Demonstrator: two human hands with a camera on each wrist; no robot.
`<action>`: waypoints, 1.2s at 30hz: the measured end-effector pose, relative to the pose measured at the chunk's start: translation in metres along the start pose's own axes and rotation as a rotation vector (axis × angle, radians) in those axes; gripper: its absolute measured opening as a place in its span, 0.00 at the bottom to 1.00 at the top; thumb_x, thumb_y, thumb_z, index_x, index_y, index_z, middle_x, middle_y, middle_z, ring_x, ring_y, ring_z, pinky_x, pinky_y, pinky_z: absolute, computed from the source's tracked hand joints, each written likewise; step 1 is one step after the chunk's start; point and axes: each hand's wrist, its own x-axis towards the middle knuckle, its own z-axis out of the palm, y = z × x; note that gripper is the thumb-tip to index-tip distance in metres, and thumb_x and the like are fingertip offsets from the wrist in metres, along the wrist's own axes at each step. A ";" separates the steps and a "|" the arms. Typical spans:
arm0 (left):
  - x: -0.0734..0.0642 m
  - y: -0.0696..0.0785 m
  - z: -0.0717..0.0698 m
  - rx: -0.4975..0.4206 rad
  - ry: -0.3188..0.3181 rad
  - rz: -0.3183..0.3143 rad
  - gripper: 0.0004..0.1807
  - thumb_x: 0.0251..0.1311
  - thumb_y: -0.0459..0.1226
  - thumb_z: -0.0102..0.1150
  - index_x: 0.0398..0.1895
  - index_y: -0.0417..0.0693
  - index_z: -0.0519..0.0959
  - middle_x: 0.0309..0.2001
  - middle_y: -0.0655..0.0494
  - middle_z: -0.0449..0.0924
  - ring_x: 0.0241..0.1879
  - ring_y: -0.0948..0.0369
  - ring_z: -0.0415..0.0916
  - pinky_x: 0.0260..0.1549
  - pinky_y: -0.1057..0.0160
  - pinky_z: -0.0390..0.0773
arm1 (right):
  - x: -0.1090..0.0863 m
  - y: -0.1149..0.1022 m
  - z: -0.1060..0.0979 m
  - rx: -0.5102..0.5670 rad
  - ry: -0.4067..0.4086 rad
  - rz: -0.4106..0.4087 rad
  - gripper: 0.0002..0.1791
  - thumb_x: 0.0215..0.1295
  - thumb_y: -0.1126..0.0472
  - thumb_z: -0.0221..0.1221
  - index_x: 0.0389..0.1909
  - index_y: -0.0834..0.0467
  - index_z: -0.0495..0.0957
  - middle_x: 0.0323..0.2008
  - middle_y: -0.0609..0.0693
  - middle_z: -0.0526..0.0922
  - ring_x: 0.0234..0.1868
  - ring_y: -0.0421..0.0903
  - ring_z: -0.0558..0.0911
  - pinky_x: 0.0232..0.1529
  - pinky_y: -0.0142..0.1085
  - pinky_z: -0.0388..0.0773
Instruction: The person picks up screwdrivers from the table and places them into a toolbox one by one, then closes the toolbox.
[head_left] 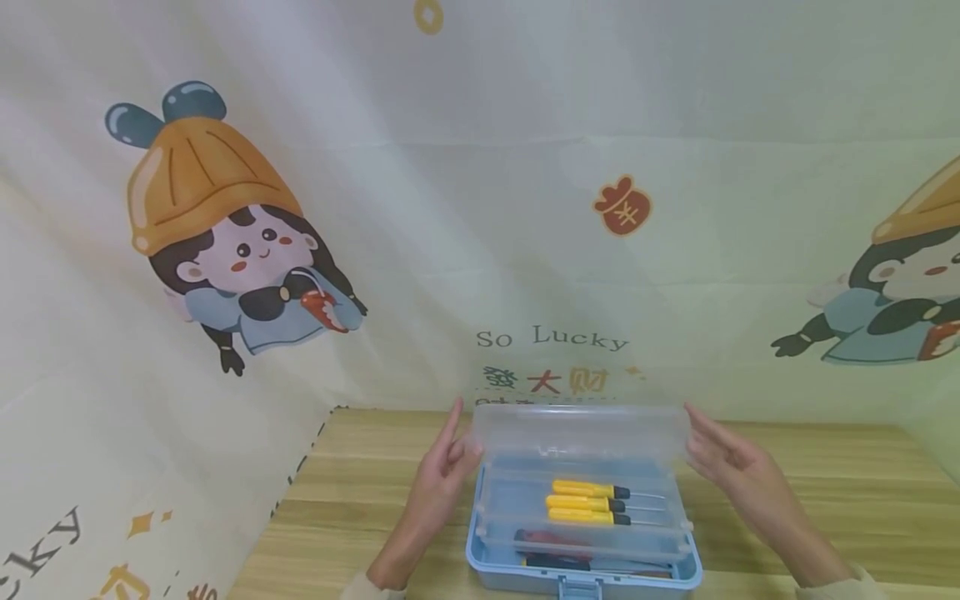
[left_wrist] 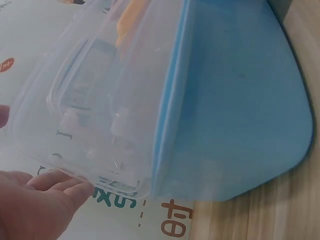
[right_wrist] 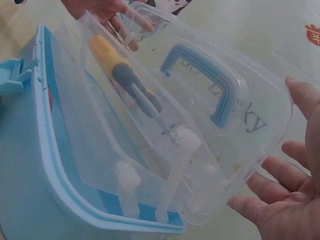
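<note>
A light-blue toolbox (head_left: 510, 577) stands on the table with its clear lid (head_left: 585, 429) raised. Clear trays (head_left: 513, 500) are lifted on hinged arms inside it, and the upper one carries three yellow-handled screwdrivers (head_left: 581, 503). Below lies a red-handled tool (head_left: 553, 542), partly hidden by a tray. My left hand (head_left: 438, 479) is at the lid's left edge, fingertips against it in the left wrist view. At the right edge is my right hand (head_left: 738, 471), its thumb and fingers spread along the rim. A blue carrying handle (right_wrist: 225, 97) is set in the lid.
The wooden table (head_left: 360, 467) extends to both sides of the box. Right behind it hangs a pale printed cloth (head_left: 450, 217), and the raised lid stands close to it. A blue latch (head_left: 580, 588) juts from the box's front.
</note>
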 end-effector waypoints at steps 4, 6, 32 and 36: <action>-0.006 -0.001 -0.002 -0.002 -0.033 -0.009 0.42 0.69 0.43 0.56 0.79 0.71 0.44 0.73 0.50 0.63 0.67 0.53 0.70 0.64 0.56 0.69 | -0.007 -0.002 -0.001 -0.100 -0.007 0.043 0.33 0.76 0.49 0.51 0.78 0.45 0.54 0.73 0.58 0.62 0.62 0.45 0.76 0.58 0.49 0.77; -0.008 -0.001 -0.003 -0.005 -0.042 -0.009 0.43 0.68 0.43 0.58 0.78 0.73 0.44 0.73 0.50 0.62 0.67 0.52 0.69 0.63 0.57 0.70 | -0.009 -0.001 0.000 -0.110 -0.006 0.050 0.34 0.75 0.49 0.52 0.78 0.46 0.54 0.72 0.59 0.63 0.65 0.56 0.72 0.59 0.57 0.72; -0.043 -0.018 0.004 0.011 0.007 -0.033 0.50 0.62 0.39 0.66 0.79 0.70 0.44 0.71 0.54 0.66 0.67 0.52 0.69 0.67 0.50 0.65 | -0.045 0.022 0.016 0.125 -0.017 0.000 0.40 0.67 0.66 0.61 0.77 0.57 0.55 0.67 0.29 0.64 0.58 0.22 0.71 0.52 0.22 0.74; -0.046 -0.022 0.003 0.013 0.021 -0.038 0.51 0.60 0.38 0.68 0.79 0.66 0.45 0.69 0.54 0.68 0.66 0.53 0.70 0.67 0.47 0.64 | -0.052 0.023 0.019 0.145 -0.028 0.018 0.41 0.67 0.67 0.61 0.77 0.56 0.53 0.69 0.34 0.63 0.59 0.22 0.70 0.53 0.22 0.73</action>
